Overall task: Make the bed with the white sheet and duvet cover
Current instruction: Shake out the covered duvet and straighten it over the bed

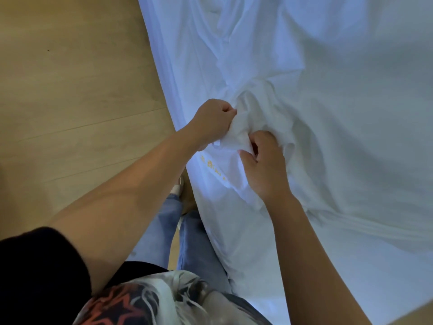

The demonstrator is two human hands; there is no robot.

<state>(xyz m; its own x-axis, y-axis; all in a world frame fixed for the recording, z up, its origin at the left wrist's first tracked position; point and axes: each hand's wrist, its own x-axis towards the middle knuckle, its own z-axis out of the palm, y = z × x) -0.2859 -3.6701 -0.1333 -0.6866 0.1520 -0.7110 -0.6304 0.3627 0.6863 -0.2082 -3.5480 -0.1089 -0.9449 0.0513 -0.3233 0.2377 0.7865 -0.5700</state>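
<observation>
**Item:** white cloth. Thin, matte woven fabric, heavily creased, spread across the bed and draped down the bed's near side. Whether it is the sheet or the duvet cover cannot be told.

**Bunch**: a crumpled, gathered knot of the same cloth near the bed's near edge, with long soft folds radiating from it.

**Left hand**: fingers curled tight, clutching the bunch's left side.

**Right hand**: thumb and curled fingers pinching the bunch's lower right side. The two hands are close, with the bunch between them.

**Yellow marks**: a short slanting row on the cloth just below the hands, too blurred to read.

**Floor**: pale, smooth wood-look planks with straight seams, left of the bed.

**Person's clothing:** blue denim trouser legs beside the bed, and a black sleeve
</observation>
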